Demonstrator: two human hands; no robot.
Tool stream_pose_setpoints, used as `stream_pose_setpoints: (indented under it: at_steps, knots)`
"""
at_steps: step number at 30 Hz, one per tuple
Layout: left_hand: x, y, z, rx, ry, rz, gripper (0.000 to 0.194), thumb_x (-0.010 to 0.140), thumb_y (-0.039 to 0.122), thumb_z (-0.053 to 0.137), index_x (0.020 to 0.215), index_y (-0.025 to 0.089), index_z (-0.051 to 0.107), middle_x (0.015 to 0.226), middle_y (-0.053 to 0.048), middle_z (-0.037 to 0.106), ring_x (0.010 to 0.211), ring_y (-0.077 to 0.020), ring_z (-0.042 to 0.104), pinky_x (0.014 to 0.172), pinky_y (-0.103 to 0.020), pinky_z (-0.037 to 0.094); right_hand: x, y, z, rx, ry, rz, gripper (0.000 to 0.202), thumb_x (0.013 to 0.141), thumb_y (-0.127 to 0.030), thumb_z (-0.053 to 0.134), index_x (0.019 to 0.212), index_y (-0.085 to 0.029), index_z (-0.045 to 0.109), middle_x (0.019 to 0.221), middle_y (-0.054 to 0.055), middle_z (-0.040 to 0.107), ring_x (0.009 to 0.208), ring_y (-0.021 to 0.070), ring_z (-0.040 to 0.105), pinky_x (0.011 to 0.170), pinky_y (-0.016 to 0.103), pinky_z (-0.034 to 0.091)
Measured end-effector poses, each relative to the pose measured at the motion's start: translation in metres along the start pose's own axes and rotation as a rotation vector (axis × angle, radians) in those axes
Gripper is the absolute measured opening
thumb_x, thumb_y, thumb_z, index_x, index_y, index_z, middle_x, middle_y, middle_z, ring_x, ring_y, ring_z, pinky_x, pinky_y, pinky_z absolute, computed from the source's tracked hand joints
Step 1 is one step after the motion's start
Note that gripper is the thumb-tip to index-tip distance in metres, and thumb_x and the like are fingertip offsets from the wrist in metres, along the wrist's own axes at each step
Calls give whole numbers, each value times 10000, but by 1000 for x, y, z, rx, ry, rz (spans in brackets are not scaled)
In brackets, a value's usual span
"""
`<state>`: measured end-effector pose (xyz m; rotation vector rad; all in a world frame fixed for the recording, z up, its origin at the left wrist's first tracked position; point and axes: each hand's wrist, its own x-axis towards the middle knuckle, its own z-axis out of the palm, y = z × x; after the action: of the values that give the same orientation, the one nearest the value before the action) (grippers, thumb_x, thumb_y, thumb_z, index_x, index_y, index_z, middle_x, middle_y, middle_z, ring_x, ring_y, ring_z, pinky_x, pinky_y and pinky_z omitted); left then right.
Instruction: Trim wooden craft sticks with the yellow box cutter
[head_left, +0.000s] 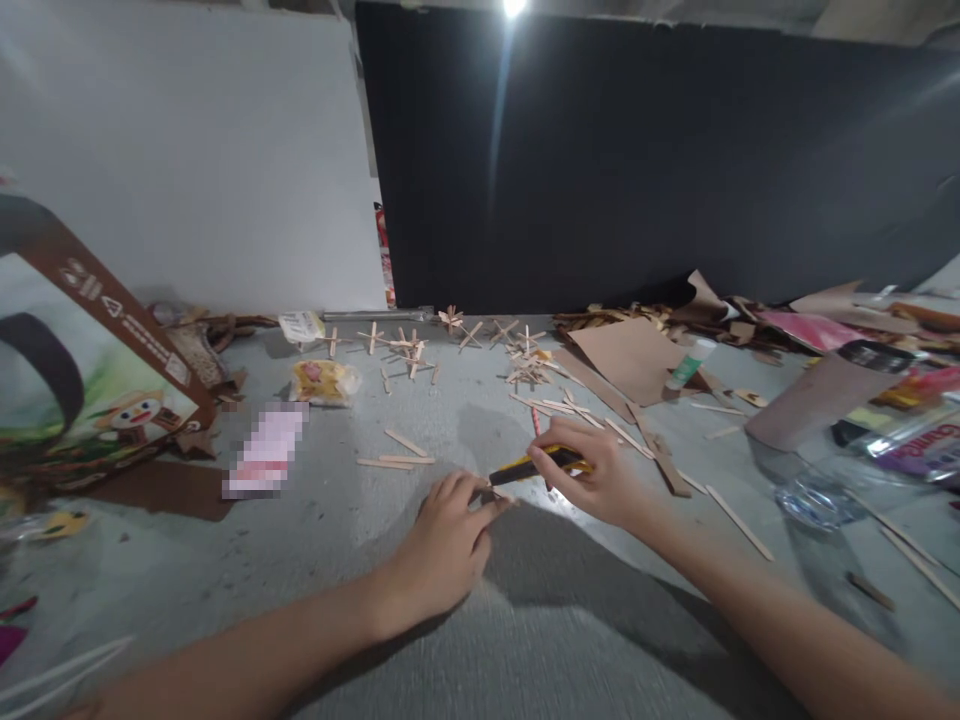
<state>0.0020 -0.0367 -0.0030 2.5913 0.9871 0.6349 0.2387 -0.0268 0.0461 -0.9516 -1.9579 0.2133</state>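
Note:
My left hand (454,530) rests low over the table, its fingers closed on a small wooden stick (507,497) whose end shows past the fingertips. My right hand (589,465) is wrapped around a yellow-and-black utility knife (517,468). The knife's dark front end points left and meets the stick by my left fingertips; the blade itself is too small to make out. A thin red stick-like thing (535,420) shows beside my right hand, partly hidden by it. Left of my hands lie several loose wooden sticks (397,462).
Crossed-stick pieces (409,345) stand at the back, near a stick pile (529,365). Cardboard (619,360), a glue stick (691,362), a tumbler (821,395) and a clear bottle (817,500) lie right. A printed box (112,370) and yellow packet (322,382) are left.

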Motion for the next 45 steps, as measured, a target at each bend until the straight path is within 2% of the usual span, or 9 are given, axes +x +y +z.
stream_pose_setpoints:
  at_steps: [3,8,11,16,19,23,29,35,45]
  knots:
    - [-1,-1,2,-32,34,-24,632,839,-30,553,1366,288,695,1318,-112,592,1293,-287,549,1131,-523,498,17,-9,0,23,-48,-17,225,983,-267,591,795,-226,706,776,51,604,723,204,610,649,334,503]
    - [-1,0,2,-3,43,-14,631,834,8,569,1383,295,690,1288,-122,610,1301,-319,553,1099,-563,528,39,-15,1,153,-208,57,204,953,-246,599,798,-228,729,1042,101,721,976,243,709,864,390,557]
    - [1,2,0,5,19,-27,618,842,7,553,1374,286,700,1299,-121,617,1290,-307,568,1119,-563,521,44,-14,8,369,-240,181,185,956,-257,582,918,-234,761,1002,79,783,964,235,747,862,388,579]
    - [2,2,-3,-12,17,-32,618,842,10,559,1355,318,712,1269,-94,645,1264,-294,589,1130,-554,512,33,-2,37,780,-165,352,188,954,-397,641,936,-227,720,730,20,716,676,196,683,655,351,565]
    - [2,0,-2,-36,21,-14,624,831,2,578,1354,315,711,1263,-93,655,1241,-292,598,1112,-537,517,22,9,56,880,34,394,265,969,-491,631,877,-243,650,526,-84,419,481,138,422,525,292,426]
    - [1,-1,0,-37,21,-29,616,844,-14,569,1356,301,704,1262,-96,642,1234,-283,594,1119,-515,507,14,13,70,917,146,404,417,986,-587,619,747,-247,577,536,-78,355,489,135,338,521,292,353]
    - [2,0,-2,-27,2,-36,616,833,-25,577,1351,285,698,1251,-98,620,1228,-289,589,1098,-495,521,12,4,74,926,224,415,699,907,-775,605,524,-271,310,461,-68,245,435,131,252,469,313,289]
    - [4,2,-1,-3,-6,-35,608,829,-25,565,1341,272,704,1265,-105,621,1241,-297,575,1109,-514,509,15,1,77,898,243,400,715,958,-755,533,516,-271,248,455,-78,184,418,125,190,463,329,262]
    - [4,2,2,20,-10,-40,542,844,-2,567,1293,262,714,1240,-107,626,1244,-310,567,1096,-532,512,18,0,84,1070,261,400,663,916,-573,713,493,-261,309,450,-84,219,419,110,168,466,324,192]
